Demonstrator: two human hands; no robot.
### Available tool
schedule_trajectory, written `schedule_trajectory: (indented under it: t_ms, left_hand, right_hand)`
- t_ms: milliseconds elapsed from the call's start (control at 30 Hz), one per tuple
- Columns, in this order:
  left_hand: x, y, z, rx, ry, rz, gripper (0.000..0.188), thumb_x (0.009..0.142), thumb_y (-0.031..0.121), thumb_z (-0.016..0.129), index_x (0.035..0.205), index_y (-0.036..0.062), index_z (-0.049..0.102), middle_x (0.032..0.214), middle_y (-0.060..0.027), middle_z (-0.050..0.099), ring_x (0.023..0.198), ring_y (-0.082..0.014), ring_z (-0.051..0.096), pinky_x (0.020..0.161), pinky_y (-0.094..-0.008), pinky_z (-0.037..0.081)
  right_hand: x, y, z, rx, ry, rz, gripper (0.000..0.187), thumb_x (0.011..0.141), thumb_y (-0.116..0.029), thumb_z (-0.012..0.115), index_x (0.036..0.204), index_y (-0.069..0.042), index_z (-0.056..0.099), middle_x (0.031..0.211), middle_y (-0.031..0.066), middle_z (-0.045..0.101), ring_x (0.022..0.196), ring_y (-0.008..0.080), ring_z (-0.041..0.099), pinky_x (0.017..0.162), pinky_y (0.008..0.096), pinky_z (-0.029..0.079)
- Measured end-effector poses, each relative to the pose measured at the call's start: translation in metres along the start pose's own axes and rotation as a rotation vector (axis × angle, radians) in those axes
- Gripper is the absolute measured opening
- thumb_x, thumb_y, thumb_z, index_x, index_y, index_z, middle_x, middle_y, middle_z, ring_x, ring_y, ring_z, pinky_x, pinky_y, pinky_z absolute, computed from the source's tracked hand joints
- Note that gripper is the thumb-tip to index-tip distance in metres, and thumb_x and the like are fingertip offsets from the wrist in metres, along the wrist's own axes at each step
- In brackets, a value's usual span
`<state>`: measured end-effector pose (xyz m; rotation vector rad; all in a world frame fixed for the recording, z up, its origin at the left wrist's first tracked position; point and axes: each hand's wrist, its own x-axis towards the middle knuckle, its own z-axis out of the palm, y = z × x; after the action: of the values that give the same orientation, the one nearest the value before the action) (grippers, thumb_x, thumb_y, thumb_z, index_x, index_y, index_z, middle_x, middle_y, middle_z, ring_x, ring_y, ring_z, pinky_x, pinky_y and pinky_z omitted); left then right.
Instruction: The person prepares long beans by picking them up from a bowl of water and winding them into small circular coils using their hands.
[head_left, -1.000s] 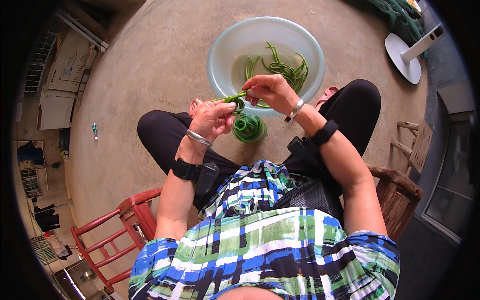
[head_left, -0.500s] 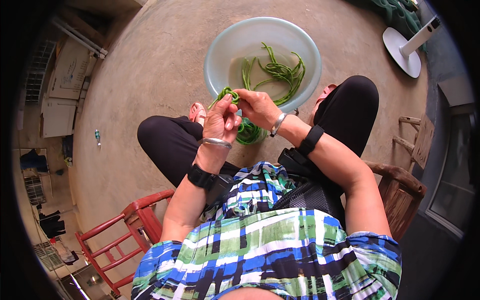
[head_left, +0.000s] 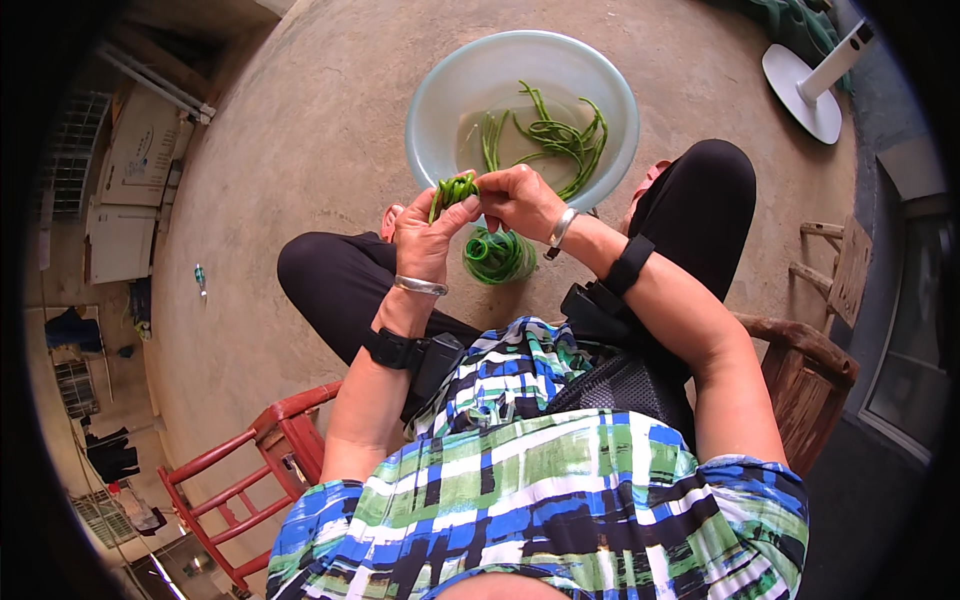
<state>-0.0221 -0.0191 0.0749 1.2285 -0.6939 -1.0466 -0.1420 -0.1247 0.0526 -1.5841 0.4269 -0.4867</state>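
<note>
A coiled bundle of green long beans (head_left: 454, 196) is gripped between the thumb and fingers of my left hand (head_left: 425, 240). Against the bundle's right side, my right hand (head_left: 522, 205) pinches with its fingertips, which partly hide what they hold; it looks like the bundle's end. Beyond both hands stands a pale blue plastic basin (head_left: 425, 110) with water in it. Several loose long beans (head_left: 565, 140) lie in that water. Just below my hands, a clear wide-mouthed container (head_left: 527, 262) on the floor holds more coiled green beans.
My bent knees flank the basin and container. A red wooden chair (head_left: 235, 510) is at the lower left, and a wooden seat (head_left: 800, 370) is behind my right arm. A white round-based stand (head_left: 800, 95) stands far right; a small bottle (head_left: 201, 280) lies on the left floor.
My left hand has turned so that more of the bean bundle shows. Both hands have shifted slightly, uncovering the container's mouth below them.
</note>
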Motion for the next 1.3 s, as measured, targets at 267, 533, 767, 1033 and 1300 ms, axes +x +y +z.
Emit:
schedule_trajectory:
  t_ms: [267,533,767,1033,1300]
  left_hand:
    - [0.005,0.002,-0.008,-0.065,0.013,0.076,0.021,0.080,0.008,0.068,0.100,0.0014,0.066,0.090,-0.0035,0.067,0.079,-0.0076,0.059,0.076,-0.0223,0.045]
    - [0.002,0.007,-0.021,-0.054,-0.005,-0.076,0.017,0.084,0.009,0.065,0.099,0.0047,0.065,0.099,-0.0088,0.066,0.087,-0.0120,0.059,0.076,-0.0242,0.046]
    - [-0.001,0.005,-0.013,0.021,0.130,-0.114,0.016,0.081,0.004,0.066,0.098,0.0029,0.065,0.095,-0.0078,0.067,0.079,-0.0108,0.062,0.069,-0.0222,0.052]
    - [0.005,-0.002,-0.014,-0.099,0.299,-0.034,0.016,0.078,-0.001,0.068,0.094,-0.0018,0.064,0.087,-0.0075,0.066,0.071,-0.0113,0.063,0.068,-0.0244,0.055]
    - [-0.003,-0.002,-0.022,0.084,0.201,0.151,0.020,0.079,-0.001,0.066,0.099,-0.0021,0.063,0.092,-0.0089,0.066,0.077,-0.0127,0.063,0.071,-0.0255,0.055]
  right_hand:
    - [0.002,0.004,-0.006,0.252,-0.190,0.311,0.026,0.093,-0.021,0.054,0.083,0.001,0.063,0.065,0.0006,0.059,0.050,0.0068,0.051,0.047,0.0213,0.043]
    - [0.001,0.014,-0.004,-0.039,-0.091,0.125,0.017,0.085,-0.019,0.062,0.091,-0.003,0.067,0.071,0.0046,0.062,0.059,0.0102,0.056,0.055,0.0242,0.045]
    - [-0.011,0.009,0.014,-0.689,0.284,-0.296,0.013,0.074,-0.018,0.069,0.082,-0.008,0.067,0.076,0.0078,0.064,0.069,0.0286,0.062,0.058,0.0371,0.049]
    - [0.000,0.015,0.006,-0.368,0.142,-0.098,0.021,0.083,-0.027,0.064,0.083,-0.005,0.065,0.062,0.0059,0.061,0.050,0.0163,0.058,0.049,0.0297,0.046]
    - [0.002,0.025,0.001,0.141,-0.048,0.338,0.017,0.084,-0.019,0.063,0.081,-0.002,0.066,0.064,0.0049,0.061,0.052,0.0125,0.055,0.049,0.0274,0.045]
